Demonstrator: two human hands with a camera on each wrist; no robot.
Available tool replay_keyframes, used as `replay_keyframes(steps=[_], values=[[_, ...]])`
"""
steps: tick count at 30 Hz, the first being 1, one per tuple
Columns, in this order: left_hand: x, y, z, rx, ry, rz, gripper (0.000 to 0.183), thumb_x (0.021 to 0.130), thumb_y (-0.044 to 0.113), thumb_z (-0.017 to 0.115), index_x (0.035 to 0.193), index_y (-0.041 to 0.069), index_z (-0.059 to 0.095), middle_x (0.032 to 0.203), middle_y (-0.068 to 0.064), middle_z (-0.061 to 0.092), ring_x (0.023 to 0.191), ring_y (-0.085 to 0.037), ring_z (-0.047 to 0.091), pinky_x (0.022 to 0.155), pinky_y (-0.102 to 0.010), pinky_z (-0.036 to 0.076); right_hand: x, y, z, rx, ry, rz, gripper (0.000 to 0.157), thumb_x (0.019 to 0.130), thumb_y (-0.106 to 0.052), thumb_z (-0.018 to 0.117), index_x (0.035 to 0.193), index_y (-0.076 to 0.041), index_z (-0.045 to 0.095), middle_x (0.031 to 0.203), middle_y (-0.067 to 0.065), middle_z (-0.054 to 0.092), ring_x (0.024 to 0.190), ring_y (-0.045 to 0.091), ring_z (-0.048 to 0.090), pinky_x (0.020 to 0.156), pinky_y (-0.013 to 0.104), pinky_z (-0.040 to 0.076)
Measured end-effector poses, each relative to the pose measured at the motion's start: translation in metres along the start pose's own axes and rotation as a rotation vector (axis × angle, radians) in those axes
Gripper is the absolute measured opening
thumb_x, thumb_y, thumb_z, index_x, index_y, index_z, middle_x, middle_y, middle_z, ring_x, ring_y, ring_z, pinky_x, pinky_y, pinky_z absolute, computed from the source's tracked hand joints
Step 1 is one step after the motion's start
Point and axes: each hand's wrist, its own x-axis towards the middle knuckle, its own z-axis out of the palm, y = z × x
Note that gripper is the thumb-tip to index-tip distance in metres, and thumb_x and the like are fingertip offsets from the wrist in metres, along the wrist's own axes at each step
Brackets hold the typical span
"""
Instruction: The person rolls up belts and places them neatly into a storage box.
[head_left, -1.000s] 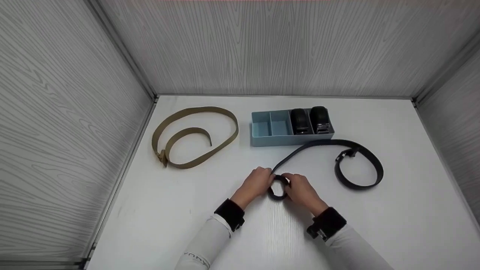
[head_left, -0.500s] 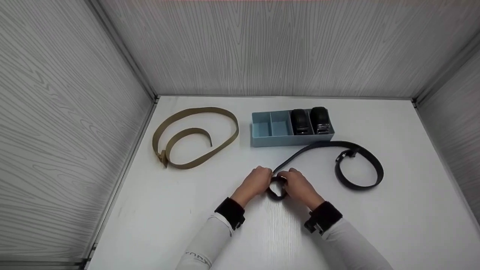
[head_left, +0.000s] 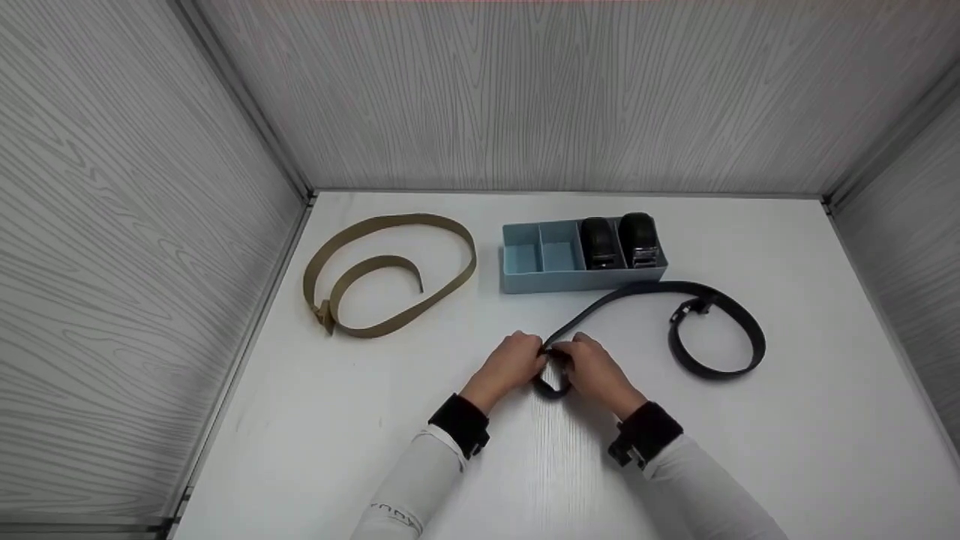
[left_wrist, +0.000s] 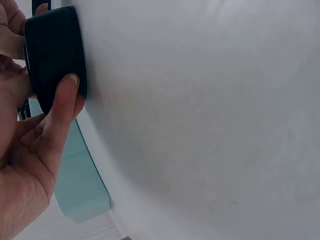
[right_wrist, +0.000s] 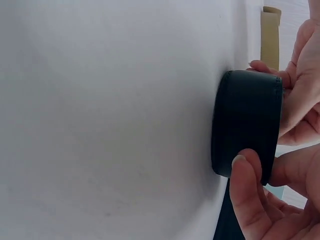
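A black belt (head_left: 679, 287) stands on its edge on the white table, its near end wound into a small coil (right_wrist: 247, 125) and its buckle end curving into a wide loop at the right. My left hand (head_left: 512, 366) grips the coil's left side, with the thumb on the outside in the left wrist view. On the coil's right side my right hand (head_left: 600, 375) pinches the band between thumb and fingers. Some fingers reach inside the coil, and its inner turns are partly hidden by both hands.
Behind the hands is a blue divided box (head_left: 551, 283), with dark rolled belts (head_left: 638, 238) in its two right compartments. A tan belt (head_left: 469, 247) lies loosely looped at the left. Grey wood-patterned panels (head_left: 480, 97) wall the table's back and sides.
My right hand has shifted slightly left, its fingers reaching further over the coil. The coil's opening looks smaller, and the left hand has barely moved.
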Motion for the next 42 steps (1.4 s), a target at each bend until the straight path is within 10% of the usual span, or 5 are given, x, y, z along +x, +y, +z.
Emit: replay_keyframes(steps=[11, 25, 34, 42], values=[[-0.003, 0.009, 0.010, 0.088, 0.155, -0.065, 0.007, 0.085, 0.007, 0.065, 0.089, 0.001, 0.062, 0.076, -0.014, 0.066, 0.069, -0.028, 0.067, 0.058, -0.038, 0.051, -0.011, -0.010, -0.004, 0.138, -0.034, 0.334, 0.020, 0.085, -0.005, 0.066, 0.102, 0.006, 0.062, 0.077, 0.009, 0.062, 0.067, 0.020, 0.059, 0.064, 0.036, 0.050], [0.002, 0.005, 0.005, 0.240, 0.108, -0.015, 0.008, 0.088, 0.017, 0.069, 0.085, 0.011, 0.065, 0.076, -0.005, 0.067, 0.068, -0.023, 0.065, 0.053, -0.036, 0.048, -0.007, -0.005, 0.006, 0.068, 0.048, 0.117, 0.027, 0.082, 0.012, 0.062, 0.106, 0.002, 0.070, 0.091, 0.013, 0.063, 0.084, 0.026, 0.059, 0.076, 0.041, 0.049], [0.001, 0.008, 0.009, 0.252, 0.141, -0.098, 0.007, 0.085, 0.016, 0.066, 0.088, 0.011, 0.063, 0.078, -0.008, 0.068, 0.067, -0.028, 0.067, 0.050, -0.040, 0.048, -0.011, -0.007, -0.003, 0.207, -0.002, 0.358, 0.022, 0.090, -0.010, 0.065, 0.106, 0.005, 0.062, 0.075, 0.007, 0.062, 0.060, 0.017, 0.061, 0.057, 0.033, 0.050], [0.001, 0.013, 0.007, 0.261, 0.150, -0.022, 0.012, 0.086, 0.011, 0.066, 0.097, 0.007, 0.065, 0.085, -0.009, 0.065, 0.072, -0.027, 0.066, 0.056, -0.039, 0.052, -0.009, -0.012, 0.002, 0.098, 0.044, 0.317, 0.014, 0.083, -0.002, 0.064, 0.096, 0.002, 0.059, 0.082, 0.011, 0.058, 0.078, 0.025, 0.055, 0.069, 0.039, 0.047]])
